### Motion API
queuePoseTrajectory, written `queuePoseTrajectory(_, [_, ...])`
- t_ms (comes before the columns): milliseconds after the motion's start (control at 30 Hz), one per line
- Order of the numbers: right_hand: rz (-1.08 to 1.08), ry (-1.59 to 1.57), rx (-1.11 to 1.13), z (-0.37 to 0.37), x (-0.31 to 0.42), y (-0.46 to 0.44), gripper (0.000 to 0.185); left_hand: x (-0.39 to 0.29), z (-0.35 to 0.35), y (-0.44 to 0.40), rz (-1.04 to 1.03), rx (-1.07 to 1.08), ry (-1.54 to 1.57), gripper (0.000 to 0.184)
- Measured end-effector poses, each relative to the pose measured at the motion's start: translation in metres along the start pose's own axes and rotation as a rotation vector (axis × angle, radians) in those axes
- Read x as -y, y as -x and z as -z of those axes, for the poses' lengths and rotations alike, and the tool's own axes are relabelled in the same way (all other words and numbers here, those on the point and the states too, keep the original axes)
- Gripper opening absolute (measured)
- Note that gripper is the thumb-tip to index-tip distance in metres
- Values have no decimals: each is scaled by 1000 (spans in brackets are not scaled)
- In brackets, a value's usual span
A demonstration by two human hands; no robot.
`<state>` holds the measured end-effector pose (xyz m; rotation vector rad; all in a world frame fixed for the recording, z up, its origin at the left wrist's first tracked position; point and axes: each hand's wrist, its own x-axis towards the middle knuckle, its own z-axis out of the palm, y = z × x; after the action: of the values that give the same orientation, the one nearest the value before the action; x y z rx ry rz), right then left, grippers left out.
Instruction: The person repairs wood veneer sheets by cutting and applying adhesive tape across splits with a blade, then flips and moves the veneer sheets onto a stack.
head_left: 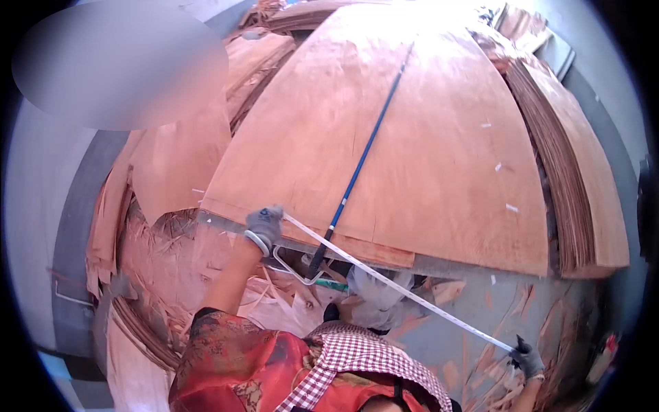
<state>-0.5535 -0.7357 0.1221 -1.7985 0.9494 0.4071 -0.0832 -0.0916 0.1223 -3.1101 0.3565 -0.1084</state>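
Note:
A long white strip [405, 292] stretches diagonally between my two gloved hands. My left hand [265, 225], in a grey glove, is closed on its upper end at the near edge of a large wood veneer sheet [439, 158]. Lower right, my right hand [527, 358], in a dark grey glove, grips the other end over the floor. Beneath the strip's left part lies a long blue rod [364, 154] with a black handle, resting lengthwise on the sheet.
Stacked veneer [559, 165] stands along the right side, with more sheets [178, 161] at the left. Torn veneer scraps [288, 302] and a clear plastic bag [377, 295] lie near the front edge. A curled veneer pile [137, 350] is at the lower left.

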Motion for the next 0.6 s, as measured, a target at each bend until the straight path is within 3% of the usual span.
queuePoseTrajectory(67, [-21, -45, -96, 54, -32, -18, 51, -6, 11, -3, 98, 87, 16, 13])
queuePoseTrajectory(133, [-67, -94, -204, 116, -74, -57, 49, -45, 25, 11, 1, 215, 87, 16])
queuePoseTrajectory(233, [80, 960, -597, 134, -59, -78, 38, -102, 11, 38, -185, 331, 301, 23])
queuePoseTrajectory(267, [66, 808, -639, 127, -44, -87, 40, -117, 8, 46, -205, 382, 315, 25])
queuePoseTrajectory(333, [-18, 768, -575, 42, 98, -45, 45, -127, -16, 57, -257, 462, 332, 30])
queuePoseTrajectory(367, [251, 616, -516, 39, 78, -81, 44, -124, -38, 60, -296, 426, 285, 31])
queuePoseTrajectory(400, [712, 646, -541, 26, 54, -117, 41, -119, -57, 63, -293, 400, 239, 30])
queuePoseTrajectory(433, [434, 631, -411, -20, 103, -91, 39, -97, -111, 69, -667, 87, 223, 27])
queuePoseTrajectory(500, [720, 427, -190, -89, 105, -107, 32, -96, -111, 78, -721, 98, 332, 26])
queuePoseTrajectory(533, [686, 402, -88, -126, 118, -95, 32, -110, -87, 85, -372, 376, 542, 25])
queuePoseTrajectory(567, [804, 509, -11, -157, 121, -92, 31, -121, -79, 93, 9, 632, 707, 25])
queuePoseTrajectory(600, [711, 453, 107, -187, 120, -92, 31, -125, -85, 101, 163, 664, 721, 26])
